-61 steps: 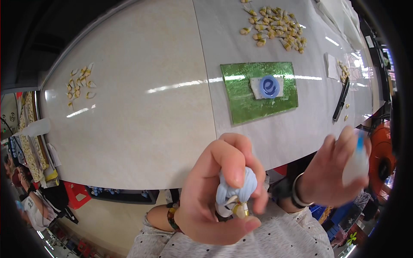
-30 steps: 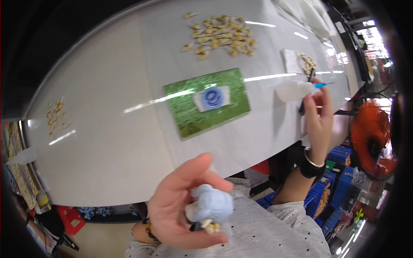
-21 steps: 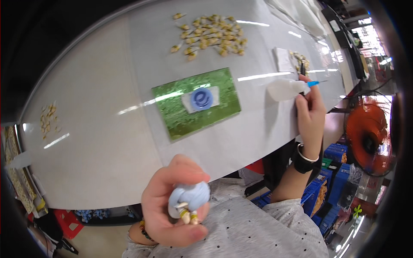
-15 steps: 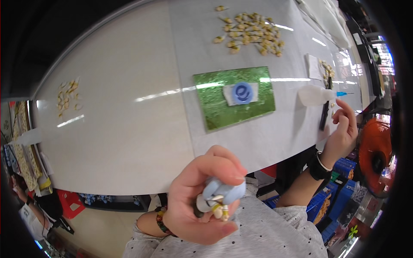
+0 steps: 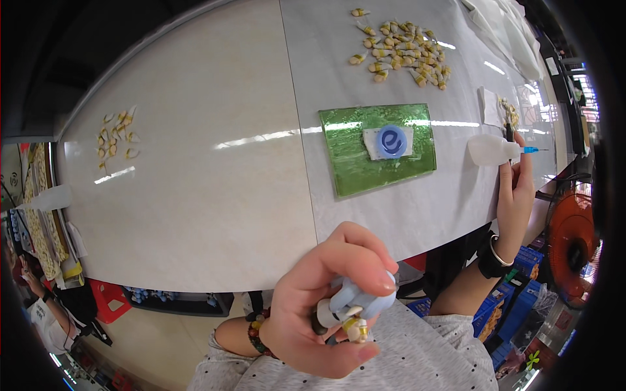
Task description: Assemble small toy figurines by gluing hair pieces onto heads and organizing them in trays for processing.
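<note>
My left hand (image 5: 326, 293) is closed around a small figurine (image 5: 358, 306) with pale blue hair and cream and yellow parts; the fingers hide much of it. My right hand (image 5: 515, 202) reaches to the table's right side, thumb and fingers about a slim black tool (image 5: 509, 132), partly covered. In front of those fingers is a white squeeze bottle (image 5: 489, 150) with a blue needle tip. A green mat (image 5: 345, 173) lies at the middle, bearing a white pad and a round light blue dish (image 5: 392, 141) with a darker blue swirl.
Many small cream and yellow pieces (image 5: 411, 52) lie at the far side. A smaller group (image 5: 116, 137) is at the left, and another (image 5: 510, 112) beside a white paper (image 5: 490, 107). An orange fan (image 5: 574, 247) stands at right. Another person's arm (image 5: 55, 306) shows lower left.
My right hand has moved in from beside the bottle, its fingers now at the black tool behind the bottle. The left hand still holds the figurine. The whole view has shifted slightly.
</note>
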Available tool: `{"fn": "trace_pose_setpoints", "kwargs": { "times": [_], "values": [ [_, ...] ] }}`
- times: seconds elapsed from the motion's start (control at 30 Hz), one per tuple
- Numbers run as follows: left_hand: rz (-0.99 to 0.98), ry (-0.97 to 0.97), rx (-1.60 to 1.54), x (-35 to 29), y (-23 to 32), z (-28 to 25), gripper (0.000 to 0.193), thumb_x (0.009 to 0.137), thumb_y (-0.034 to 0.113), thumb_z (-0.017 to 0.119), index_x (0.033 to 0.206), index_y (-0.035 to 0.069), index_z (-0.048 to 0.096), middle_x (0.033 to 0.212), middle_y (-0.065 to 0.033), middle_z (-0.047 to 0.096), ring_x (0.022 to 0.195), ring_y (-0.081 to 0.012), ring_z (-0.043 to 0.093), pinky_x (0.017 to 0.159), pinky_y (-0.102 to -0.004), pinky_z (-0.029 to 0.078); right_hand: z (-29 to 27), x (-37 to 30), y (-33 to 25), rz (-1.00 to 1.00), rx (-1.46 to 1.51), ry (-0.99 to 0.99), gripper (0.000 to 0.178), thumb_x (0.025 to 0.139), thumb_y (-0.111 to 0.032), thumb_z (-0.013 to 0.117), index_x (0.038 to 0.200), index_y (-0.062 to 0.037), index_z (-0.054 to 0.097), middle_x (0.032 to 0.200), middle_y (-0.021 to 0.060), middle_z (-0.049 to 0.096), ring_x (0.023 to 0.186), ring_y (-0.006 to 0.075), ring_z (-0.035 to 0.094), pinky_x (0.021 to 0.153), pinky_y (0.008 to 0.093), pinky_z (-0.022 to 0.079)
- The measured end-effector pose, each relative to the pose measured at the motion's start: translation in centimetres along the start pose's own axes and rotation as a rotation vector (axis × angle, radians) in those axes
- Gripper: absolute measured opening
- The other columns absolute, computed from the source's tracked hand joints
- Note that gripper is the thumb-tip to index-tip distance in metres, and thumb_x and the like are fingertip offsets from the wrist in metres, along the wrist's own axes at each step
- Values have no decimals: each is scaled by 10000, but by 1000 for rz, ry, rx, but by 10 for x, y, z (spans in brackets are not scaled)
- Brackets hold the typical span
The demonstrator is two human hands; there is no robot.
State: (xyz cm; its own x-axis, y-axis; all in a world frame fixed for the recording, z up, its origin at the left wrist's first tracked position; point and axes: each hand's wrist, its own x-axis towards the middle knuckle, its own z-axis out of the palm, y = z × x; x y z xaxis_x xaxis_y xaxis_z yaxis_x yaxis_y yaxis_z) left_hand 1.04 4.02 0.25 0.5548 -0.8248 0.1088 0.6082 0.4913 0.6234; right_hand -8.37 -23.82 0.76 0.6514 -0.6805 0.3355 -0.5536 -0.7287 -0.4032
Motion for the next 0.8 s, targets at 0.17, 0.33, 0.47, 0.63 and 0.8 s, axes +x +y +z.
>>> {"fn": "trace_pose_setpoints", "kwargs": {
  "times": [0.17, 0.33, 0.47, 0.63, 0.8],
  "values": [
    [1, 4, 1, -1, 1, -1, 526, 612, -42, 623, 1092, 58, 431, 1092, -129, 367, 706, -43, 451, 583, -167, 399, -18, -3, 22, -21, 277, 146, 331, 820, -67, 391, 1110, -29, 548, 672, 2, 442, 566, 65, 359, 526, 186, 292],
    [32, -6, 41, 3, 0, 2, 527, 604, -44, 623, 1085, 62, 435, 1077, -114, 369, 729, -46, 431, 578, -169, 382, -58, -31, 2, -473, 1705, 8, 499, 778, -276, 545, 1157, 20, 409, 1181, 111, 466, 1073, 211, 428, 931, 330, 288],
    [-23, -6, 1, 2, -3, 0, 524, 614, -40, 625, 1089, 63, 428, 1069, -107, 368, 702, -45, 431, 587, -171, 376, -66, -38, -22, -389, 1790, -94, 258, 774, -273, 593, 821, -21, 558, 447, 32, 494, 278, 94, 380, 302, 135, 300],
    [-14, 11, -38, 1, -3, 3, 521, 628, -37, 626, 1096, 59, 418, 1065, -106, 366, 693, -45, 442, 603, -170, 381, -27, -56, -82, -103, 1607, 130, 260, 763, -288, 631, 852, -46, 598, 433, 38, 469, 316, 104, 420, 276, 185, 264],
    [-23, 1, -60, -2, -4, 3, 524, 632, -37, 628, 1101, 57, 415, 1070, -102, 366, 707, -48, 447, 616, -170, 382, -15, -65, -97, -187, 1569, -88, 244, 697, -187, 700, 686, -91, 476, 565, 1, 430, 436, 73, 362, 375, 184, 264]
  ]
}}
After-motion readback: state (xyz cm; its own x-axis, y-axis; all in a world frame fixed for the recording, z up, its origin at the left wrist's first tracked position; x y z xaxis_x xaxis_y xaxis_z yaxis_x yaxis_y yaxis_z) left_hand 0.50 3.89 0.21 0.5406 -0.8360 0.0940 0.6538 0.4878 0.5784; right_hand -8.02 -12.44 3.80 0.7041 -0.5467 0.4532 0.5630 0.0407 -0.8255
